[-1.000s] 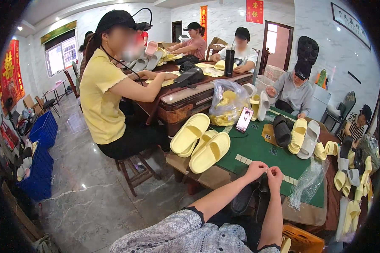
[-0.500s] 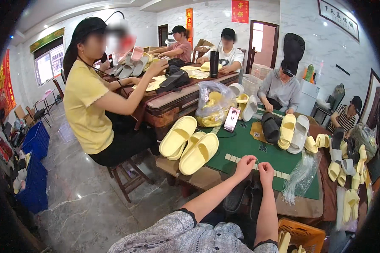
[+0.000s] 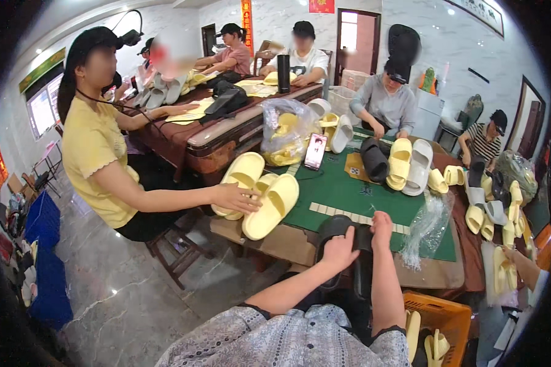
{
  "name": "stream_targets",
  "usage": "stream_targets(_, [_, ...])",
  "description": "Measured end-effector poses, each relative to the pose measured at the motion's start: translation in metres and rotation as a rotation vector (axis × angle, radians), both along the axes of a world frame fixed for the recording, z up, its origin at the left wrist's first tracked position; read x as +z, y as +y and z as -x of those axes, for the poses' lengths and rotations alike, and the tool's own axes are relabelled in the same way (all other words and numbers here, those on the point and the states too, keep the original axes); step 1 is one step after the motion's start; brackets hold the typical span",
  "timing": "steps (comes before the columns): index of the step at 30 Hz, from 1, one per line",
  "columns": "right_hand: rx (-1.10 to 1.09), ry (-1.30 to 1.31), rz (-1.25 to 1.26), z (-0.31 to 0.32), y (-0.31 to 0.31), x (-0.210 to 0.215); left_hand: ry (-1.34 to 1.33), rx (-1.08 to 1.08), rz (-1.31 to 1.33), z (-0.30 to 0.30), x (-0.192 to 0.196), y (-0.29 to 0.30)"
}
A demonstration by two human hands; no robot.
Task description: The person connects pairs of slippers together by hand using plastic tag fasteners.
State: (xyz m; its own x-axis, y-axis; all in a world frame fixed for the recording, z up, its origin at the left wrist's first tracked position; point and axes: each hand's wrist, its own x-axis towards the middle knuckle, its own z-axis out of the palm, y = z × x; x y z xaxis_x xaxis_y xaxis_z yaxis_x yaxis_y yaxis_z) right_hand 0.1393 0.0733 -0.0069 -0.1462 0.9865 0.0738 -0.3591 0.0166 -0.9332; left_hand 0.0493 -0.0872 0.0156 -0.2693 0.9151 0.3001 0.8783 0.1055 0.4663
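My left hand (image 3: 339, 250) and my right hand (image 3: 382, 227) both grip a pair of black slide sandals (image 3: 343, 231) at the near edge of the green-topped table (image 3: 343, 189). The sandals hang partly over the table edge, down toward my lap. A crumpled clear plastic bag (image 3: 427, 227) lies just right of my right hand. A row of small pale tiles (image 3: 324, 211) sits on the green felt beyond my hands.
A person in a yellow shirt (image 3: 98, 153) at the left rests a hand on yellow sandals (image 3: 260, 192). A phone (image 3: 316, 151), a bag of yellow sandals (image 3: 284, 131) and more sandals (image 3: 410, 162) stand farther back. An orange crate (image 3: 438, 318) sits below right. Other people sit around the tables.
My hands have dropped to the table's near edge and now grip the black sandals. The seated person's hand has reached onto the yellow sandals.
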Motion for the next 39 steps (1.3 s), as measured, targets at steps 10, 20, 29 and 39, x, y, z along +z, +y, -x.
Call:
stream_targets(10, [0.124, -0.176, 0.017, -0.052, -0.055, 0.005, -0.034, 0.04, -0.148, 0.082, 0.01, -0.03])
stream_targets(20, [0.128, -0.458, -0.337, -0.053, -0.071, -0.034, 0.109, 0.096, -0.337, 0.135, 0.059, -0.07])
stream_targets(29, [0.285, -0.713, -0.538, -0.139, -0.136, 0.021, 0.35, 0.148, -0.367, 0.173, 0.071, -0.071])
stream_targets(39, [-0.609, -1.398, 0.205, -0.39, -0.173, -0.07, 0.486, 0.326, -0.31, 0.291, -0.004, -0.027])
